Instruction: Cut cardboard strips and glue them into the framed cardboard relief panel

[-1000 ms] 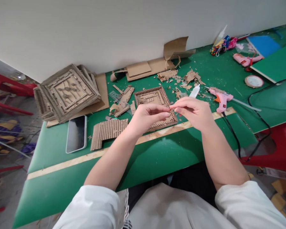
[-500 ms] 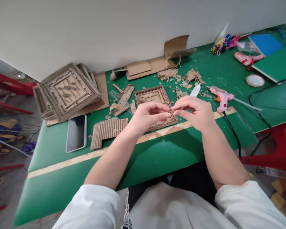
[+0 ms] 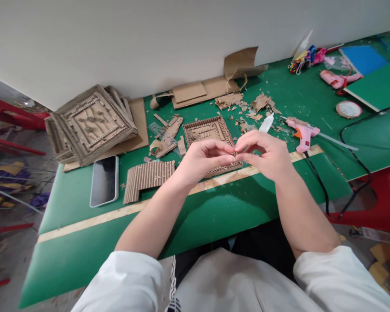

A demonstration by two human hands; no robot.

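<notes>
My left hand point(image 3: 208, 159) and my right hand point(image 3: 261, 151) meet fingertip to fingertip over the near right part of a square tray of corrugated cardboard point(image 3: 209, 130). Both hands are closed in a pinch; whatever lies between the fingertips is too small to make out. Ridged cardboard walls and strips line the tray, and my left hand hides its near part. Just left of my left forearm lies a notched piece of corrugated cardboard point(image 3: 147, 177). Beyond my right hand is a white glue bottle point(image 3: 266, 123), partly hidden by the fingers.
A pink glue gun point(image 3: 303, 134) with a black cord lies at the right. Stacked cardboard trays point(image 3: 95, 121) and a phone point(image 3: 104, 181) are at the left. Torn cardboard scraps point(image 3: 263, 104) lie behind, near a tape roll point(image 3: 348, 109).
My fingertips have drawn slightly closer together, with my left hand shifting a little to the right. Nothing else on the table has visibly moved.
</notes>
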